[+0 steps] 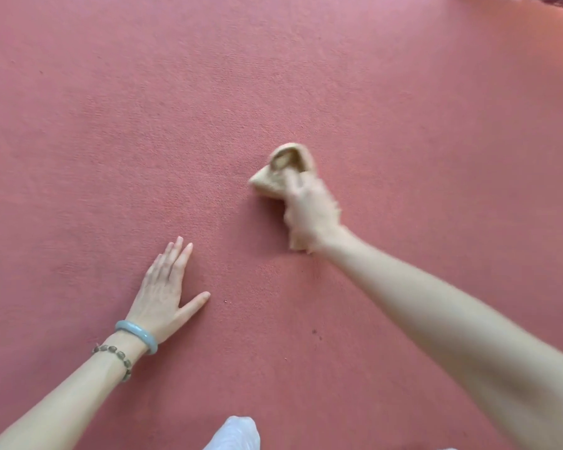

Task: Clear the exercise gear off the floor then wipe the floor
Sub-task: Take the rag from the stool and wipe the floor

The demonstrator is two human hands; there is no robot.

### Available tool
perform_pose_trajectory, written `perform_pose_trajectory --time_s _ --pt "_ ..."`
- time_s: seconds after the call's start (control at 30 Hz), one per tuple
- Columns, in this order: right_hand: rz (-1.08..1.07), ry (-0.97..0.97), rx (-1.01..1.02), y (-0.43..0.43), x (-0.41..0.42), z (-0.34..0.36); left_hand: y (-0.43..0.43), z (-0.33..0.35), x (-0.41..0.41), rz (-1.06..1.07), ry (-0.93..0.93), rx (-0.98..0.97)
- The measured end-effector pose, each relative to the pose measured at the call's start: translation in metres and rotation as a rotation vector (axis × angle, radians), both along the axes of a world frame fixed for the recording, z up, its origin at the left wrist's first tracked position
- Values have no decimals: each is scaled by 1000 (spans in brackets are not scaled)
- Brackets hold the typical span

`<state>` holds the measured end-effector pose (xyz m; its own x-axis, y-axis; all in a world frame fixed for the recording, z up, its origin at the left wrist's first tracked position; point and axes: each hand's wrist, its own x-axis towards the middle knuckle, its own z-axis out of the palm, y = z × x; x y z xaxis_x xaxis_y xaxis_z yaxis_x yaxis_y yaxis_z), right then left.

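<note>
Cloth [291, 162] in right hand [310, 207] — on red floor [176, 108]

Free room: floor [273, 76] ahead and at both sides.
Obstacles: left hand [163, 293] flat on floor; right hand [309, 212] gripping cloth [280, 170]; white-clad leg [238, 433] at near edge.
</note>
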<state>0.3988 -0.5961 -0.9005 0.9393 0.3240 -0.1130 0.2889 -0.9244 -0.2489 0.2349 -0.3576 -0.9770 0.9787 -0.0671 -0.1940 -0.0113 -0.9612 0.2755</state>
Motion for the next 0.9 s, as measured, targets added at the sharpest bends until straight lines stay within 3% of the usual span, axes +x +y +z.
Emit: perform_pose_trajectory --time_s 0.13,0.23,0.37,0.5,0.67,0.73,0.9 --pt "393 131 94 85 -75 -2 9 7 2 107 -21 52" --pt "424 221 205 86 -75 -8 26 11 -2 162 -23 26" --pt "102 129 235 21 0 -19 49 14 -11 138 -2 62" --pt "-241 -67 51 -66 67 -19 67 11 -16 153 33 144" --pt "-540 -101 -89 -113 100 -9 86 8 -18 256 51 162" --pt "-462 -98 -61 -84 99 -6 96 8 -18 260 57 168" --pt "39 -42 37 52 35 -7 116 8 -17 182 47 213"
